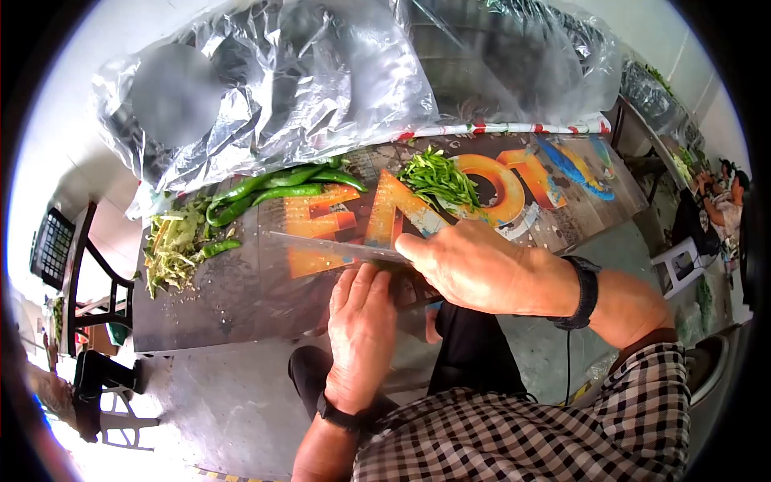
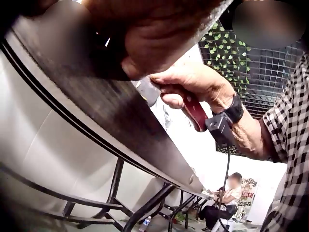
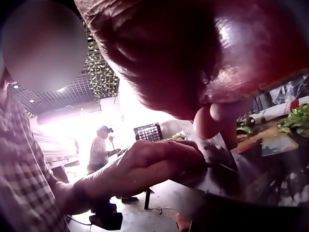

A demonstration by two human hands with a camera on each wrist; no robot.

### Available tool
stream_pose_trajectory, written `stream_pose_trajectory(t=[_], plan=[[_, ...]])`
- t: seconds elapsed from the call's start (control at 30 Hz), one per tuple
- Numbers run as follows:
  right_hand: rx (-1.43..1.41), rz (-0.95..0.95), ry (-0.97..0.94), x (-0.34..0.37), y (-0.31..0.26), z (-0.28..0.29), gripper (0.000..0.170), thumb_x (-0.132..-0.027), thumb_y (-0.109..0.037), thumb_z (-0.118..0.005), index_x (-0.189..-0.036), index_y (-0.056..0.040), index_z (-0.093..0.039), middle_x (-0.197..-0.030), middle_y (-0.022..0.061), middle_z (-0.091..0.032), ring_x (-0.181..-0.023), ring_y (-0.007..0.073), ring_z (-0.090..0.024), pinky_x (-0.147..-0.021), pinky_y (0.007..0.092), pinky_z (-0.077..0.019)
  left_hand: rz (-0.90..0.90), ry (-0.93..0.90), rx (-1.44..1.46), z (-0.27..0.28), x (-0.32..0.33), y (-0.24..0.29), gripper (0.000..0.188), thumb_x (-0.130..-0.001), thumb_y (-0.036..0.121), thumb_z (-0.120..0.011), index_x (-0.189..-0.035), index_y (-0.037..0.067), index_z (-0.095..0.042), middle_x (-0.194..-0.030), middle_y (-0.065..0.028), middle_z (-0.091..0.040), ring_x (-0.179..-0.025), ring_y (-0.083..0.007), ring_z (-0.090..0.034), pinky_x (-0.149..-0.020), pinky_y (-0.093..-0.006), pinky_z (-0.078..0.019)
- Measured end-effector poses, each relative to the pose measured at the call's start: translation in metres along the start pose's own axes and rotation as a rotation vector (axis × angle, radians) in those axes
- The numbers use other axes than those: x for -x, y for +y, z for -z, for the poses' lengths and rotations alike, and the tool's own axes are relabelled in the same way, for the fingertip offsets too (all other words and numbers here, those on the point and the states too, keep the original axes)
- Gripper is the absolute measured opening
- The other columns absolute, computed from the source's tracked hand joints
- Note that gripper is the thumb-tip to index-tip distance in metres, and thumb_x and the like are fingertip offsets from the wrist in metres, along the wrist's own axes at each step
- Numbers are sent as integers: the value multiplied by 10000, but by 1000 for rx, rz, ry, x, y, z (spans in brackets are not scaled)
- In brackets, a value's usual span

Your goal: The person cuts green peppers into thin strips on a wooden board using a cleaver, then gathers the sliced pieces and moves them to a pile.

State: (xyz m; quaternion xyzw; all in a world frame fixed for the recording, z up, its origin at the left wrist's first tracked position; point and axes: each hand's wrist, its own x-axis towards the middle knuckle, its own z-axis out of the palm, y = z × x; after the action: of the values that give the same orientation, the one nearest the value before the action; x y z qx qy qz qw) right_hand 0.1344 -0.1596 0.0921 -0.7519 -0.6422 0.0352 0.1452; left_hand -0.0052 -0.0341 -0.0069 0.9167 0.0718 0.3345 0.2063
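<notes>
Knife (image 1: pixel 365 251) in right hand (image 1: pixel 490 269), its red handle (image 2: pixel 193 108) grasped firmly; the blade pointed left, just beyond the fingers of the left hand (image 1: pixel 361 317). That hand was bent down at the near edge of the desk (image 1: pixel 233 317); whether it gripped anything could not be told, the fingertips being hidden.

Chief hazard, as judged: a cut finger, should the blade slip or the left fingers creep forward under it. Second: with the work so close to the near edge, pieces could drop to the floor. Third: scraps (image 1: pixel 173 245) at the left end could spill over if nudged, or mix with the green peppers (image 1: pixel 269 189) just beside them.

Containers: none held the peppers. Whole ones lay loose before the plastic sheeting (image 1: pixel 321 80); cut strips (image 1: pixel 438 181) formed a loose heap to their right. A black crate (image 1: pixel 55 247) stood off the desk at left; contents not discernible.
</notes>
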Motion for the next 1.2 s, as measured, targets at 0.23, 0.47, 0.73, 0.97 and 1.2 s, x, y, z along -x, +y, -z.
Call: stream_pose_trajectory(t=[0.23,0.47,0.73,0.97,1.2], plan=[[77,-81,-71,-2,-3,7,110,-862,-71,-588,-939,4,-563,-625,204,-614,-599,384,-653,-529,463,-508,-46,39,-11,-6,-2,0,294,-781,-25,-625,-1075,-25,-649,-1155,-182,-645,-1147,-380,-577,-1032,-452,-449],[39,30,85,-13,3,-6,115,-847,-81,-585,-934,-8,-603,-676,193,-641,-624,358,-663,-550,442,-517,-42,50,-87,-7,-5,2,278,-794,-19,-618,-1069,-1,-656,-1163,-180,-638,-1130,-390,-576,-1006,-463,-462],[60,43,58,8,5,1,124,-864,-112,-594,-909,3,-580,-667,169,-634,-645,315,-678,-562,415,-531,-2,10,-36,-7,-4,-1,288,-807,-13,-614,-1091,-9,-660,-1204,-190,-631,-1129,-419,-555,-986,-468,-463],[124,141,140,-24,8,-15,124,-857,-93,-593,-903,22,-589,-683,160,-641,-642,298,-678,-578,403,-535,-22,25,-87,-6,-8,0,285,-819,10,-635,-1104,0,-647,-1169,-169,-639,-1130,-388,-573,-983,-453,-476],[34,-118,53,18,32,3,121,-893,-86,-608,-968,0,-569,-587,178,-587,-515,368,-605,-485,487,-451,-6,42,-48,-5,-4,2,293,-809,-19,-627,-1101,-16,-645,-1154,-177,-630,-1096,-408,-563,-968,-477,-464]])
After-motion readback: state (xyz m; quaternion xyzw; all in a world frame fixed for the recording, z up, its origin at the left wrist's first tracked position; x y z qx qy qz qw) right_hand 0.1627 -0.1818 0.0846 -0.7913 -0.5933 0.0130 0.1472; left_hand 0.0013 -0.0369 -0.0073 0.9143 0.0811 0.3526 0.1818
